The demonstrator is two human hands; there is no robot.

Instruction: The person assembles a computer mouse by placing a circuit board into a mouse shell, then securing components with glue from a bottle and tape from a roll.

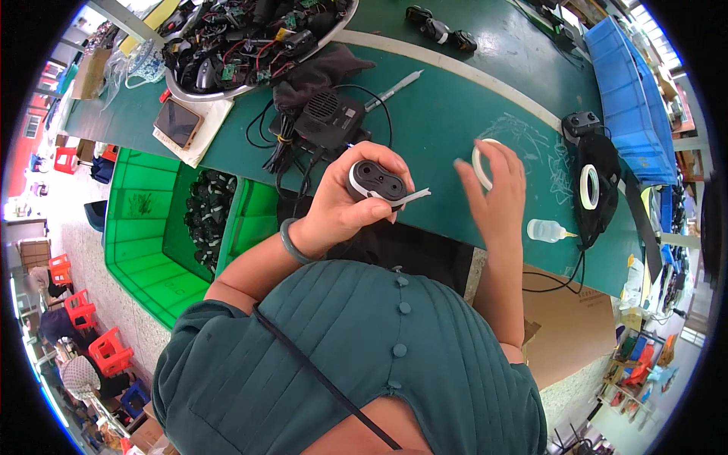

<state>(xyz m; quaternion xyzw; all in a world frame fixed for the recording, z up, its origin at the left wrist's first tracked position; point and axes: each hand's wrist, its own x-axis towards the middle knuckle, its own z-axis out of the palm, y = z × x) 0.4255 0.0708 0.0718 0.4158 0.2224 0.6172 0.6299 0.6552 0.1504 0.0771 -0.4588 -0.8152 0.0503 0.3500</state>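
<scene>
My left hand [350,193] is closed around a small black, rounded device [377,179] with two round, lens-like spots on its upper face. White tape [414,198] runs along the device's side, and a loose end sticks out to the right. To the right, the fingers of my right hand [497,182] curve over a roll of white tape [477,165], with the thumb apart from it. Those fingers hide part of the roll. Just beyond my left hand lies a black boxy device [331,117] with bundled cables on the green table [436,114].
A metal basin [334,34] heaped with electronic parts stands far left, near a phone [179,123]. A green crate [140,227] holds black parts at lower left. At right are a second tape roll [589,186], a squeeze bottle [547,230] and a blue bin [626,98].
</scene>
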